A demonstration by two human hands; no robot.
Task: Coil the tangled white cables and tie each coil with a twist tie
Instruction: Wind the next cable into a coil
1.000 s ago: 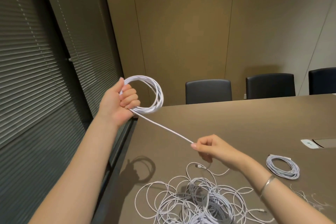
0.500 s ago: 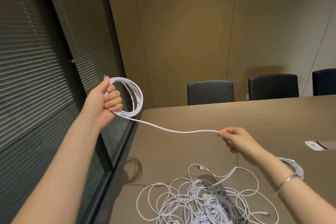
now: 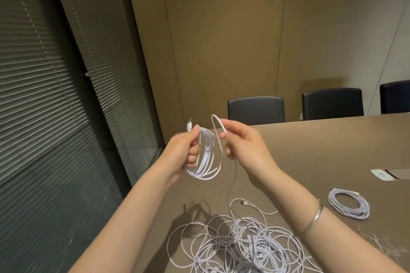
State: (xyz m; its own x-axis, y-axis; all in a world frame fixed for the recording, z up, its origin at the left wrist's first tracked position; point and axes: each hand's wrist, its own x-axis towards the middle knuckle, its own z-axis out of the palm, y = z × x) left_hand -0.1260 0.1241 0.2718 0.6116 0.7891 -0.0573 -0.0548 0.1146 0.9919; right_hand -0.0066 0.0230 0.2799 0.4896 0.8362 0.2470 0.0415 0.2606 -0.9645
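White coil [image 3: 205, 157] sits clamped in my left hand [image 3: 184, 148]; my right hand [image 3: 243, 146], at its 3 o'clock, pinches the next loop [image 3: 218, 124]. I fear the tail snagging the tangle [image 3: 244, 244] at 6 o'clock, yanking turns loose.

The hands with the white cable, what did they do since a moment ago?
The right hand brought its pinched cable strand in beside the coil that the left hand grips, adding a loop. Grips unchanged; the tangled pile and finished coil stayed on the table.
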